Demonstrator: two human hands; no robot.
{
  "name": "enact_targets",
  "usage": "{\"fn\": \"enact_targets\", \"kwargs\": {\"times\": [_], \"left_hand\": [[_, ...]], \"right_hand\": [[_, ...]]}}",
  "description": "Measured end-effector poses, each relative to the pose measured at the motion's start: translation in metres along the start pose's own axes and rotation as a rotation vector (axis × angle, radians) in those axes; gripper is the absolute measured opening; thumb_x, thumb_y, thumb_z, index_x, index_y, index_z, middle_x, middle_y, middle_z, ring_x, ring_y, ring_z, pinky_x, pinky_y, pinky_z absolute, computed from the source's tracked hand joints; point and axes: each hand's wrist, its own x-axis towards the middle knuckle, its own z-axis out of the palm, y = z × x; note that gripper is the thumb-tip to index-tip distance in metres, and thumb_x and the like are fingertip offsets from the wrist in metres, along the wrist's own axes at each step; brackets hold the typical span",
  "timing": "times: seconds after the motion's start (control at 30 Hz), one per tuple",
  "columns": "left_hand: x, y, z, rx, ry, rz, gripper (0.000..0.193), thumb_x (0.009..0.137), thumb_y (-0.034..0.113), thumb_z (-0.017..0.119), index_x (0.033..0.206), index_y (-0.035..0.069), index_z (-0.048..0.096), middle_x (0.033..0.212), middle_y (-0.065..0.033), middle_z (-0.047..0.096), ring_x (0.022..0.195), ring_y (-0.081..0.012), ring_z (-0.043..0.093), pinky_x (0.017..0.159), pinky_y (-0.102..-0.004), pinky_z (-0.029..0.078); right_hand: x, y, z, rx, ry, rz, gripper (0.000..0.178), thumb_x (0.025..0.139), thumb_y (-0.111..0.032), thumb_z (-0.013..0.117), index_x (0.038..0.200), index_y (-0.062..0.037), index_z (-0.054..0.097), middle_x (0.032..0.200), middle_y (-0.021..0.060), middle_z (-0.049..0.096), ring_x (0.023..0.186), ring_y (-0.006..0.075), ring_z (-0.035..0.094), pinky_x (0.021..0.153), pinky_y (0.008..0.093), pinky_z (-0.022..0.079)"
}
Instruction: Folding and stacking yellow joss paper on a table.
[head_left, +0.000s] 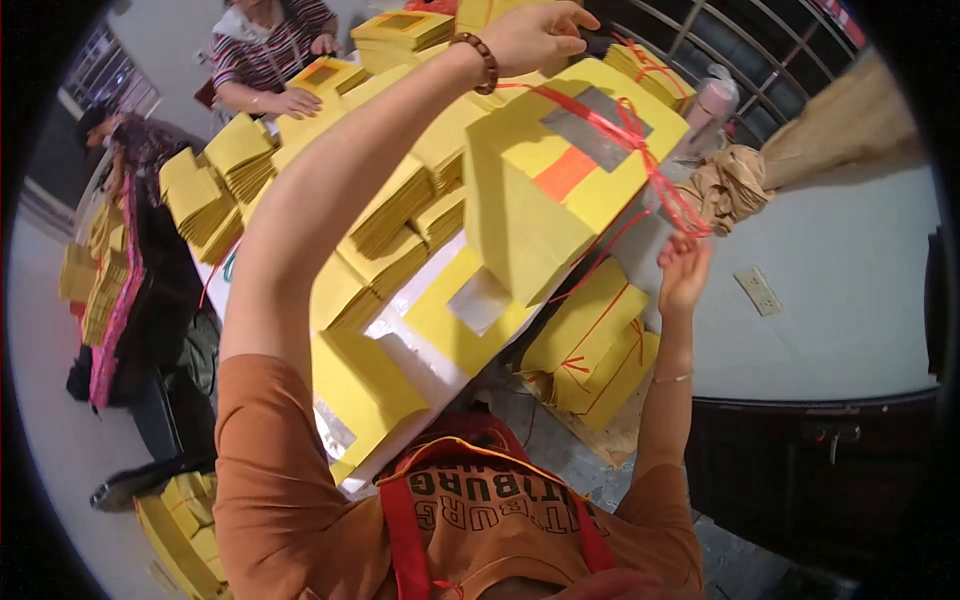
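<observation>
A thick bundle of yellow paper (pixel 520 190) with a grey patch and an orange patch on top sits at the table's right side. Red plastic twine (pixel 640 140) crosses its top and gathers in a loose knot with loops. At the bundle's right, my right hand (pixel 683 275) is closed on the trailing twine, its fingers pinched together. My left hand (pixel 540 40) hovers beyond the bundle's far edge, fingers stretched out and apart, with nothing visible in it. A beaded bracelet (pixel 485 62) circles my left wrist.
Stacks of folded yellow paper (pixel 390 210) crowd the white table (pixel 400 310). Tied bundles (pixel 590 350) lie low at the right, beside a dark cabinet (pixel 810 450). A pink bottle (pixel 712 105) stands near the window grille. Across the table, a person in stripes (pixel 265 50) touches a stack.
</observation>
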Motion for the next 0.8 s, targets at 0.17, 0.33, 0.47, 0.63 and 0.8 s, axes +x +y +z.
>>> {"fn": "enact_targets", "kwargs": {"times": [0.17,0.33,0.47,0.63,0.8], "left_hand": [[-0.073,-0.009,-0.058,0.433,-0.069,0.034,0.026,0.083,0.017,0.056,0.104,0.005,0.062,0.086,-0.0142,0.066,0.082,-0.0276,0.063,0.071,-0.0375,0.049],[-0.137,0.006,-0.107,0.538,-0.251,0.067,0.025,0.084,0.018,0.056,0.102,0.004,0.063,0.088,-0.0178,0.067,0.083,-0.0303,0.064,0.072,-0.0381,0.050],[-0.208,0.007,-0.155,0.479,-0.288,0.142,0.028,0.086,0.023,0.058,0.105,0.003,0.063,0.087,-0.0145,0.067,0.082,-0.0246,0.064,0.071,-0.0336,0.050],[-0.351,0.023,-0.177,0.129,-0.344,-0.220,0.032,0.090,0.029,0.055,0.110,0.004,0.061,0.088,-0.0095,0.066,0.079,-0.0170,0.061,0.072,-0.0292,0.049],[-0.474,0.003,-0.179,-0.127,-0.406,-0.547,0.043,0.092,0.040,0.051,0.121,0.009,0.058,0.104,-0.0058,0.063,0.090,-0.0132,0.060,0.078,-0.0260,0.048]], "right_hand": [[-0.088,0.062,-0.068,-0.091,0.134,0.239,0.046,0.097,-0.049,0.031,0.091,-0.0094,0.053,0.074,-0.0007,0.048,0.065,0.0104,0.042,0.058,0.0230,0.033],[-0.199,0.110,-0.060,0.038,0.129,0.497,0.039,0.097,-0.045,0.036,0.086,-0.0113,0.051,0.072,-0.0038,0.048,0.064,0.0096,0.043,0.056,0.0242,0.035],[-0.271,0.128,0.017,-0.009,0.262,0.485,0.033,0.097,-0.041,0.040,0.087,-0.0117,0.052,0.073,-0.0030,0.049,0.065,0.0103,0.045,0.059,0.0257,0.037],[-0.320,0.103,0.089,-0.050,0.355,0.277,0.022,0.096,-0.027,0.048,0.089,-0.0066,0.054,0.079,0.0021,0.052,0.070,0.0105,0.048,0.064,0.0246,0.040],[-0.347,0.063,0.160,-0.587,0.181,-0.035,0.020,0.093,-0.023,0.052,0.094,-0.0039,0.058,0.090,0.0028,0.059,0.082,0.0123,0.054,0.073,0.0253,0.040]]}}
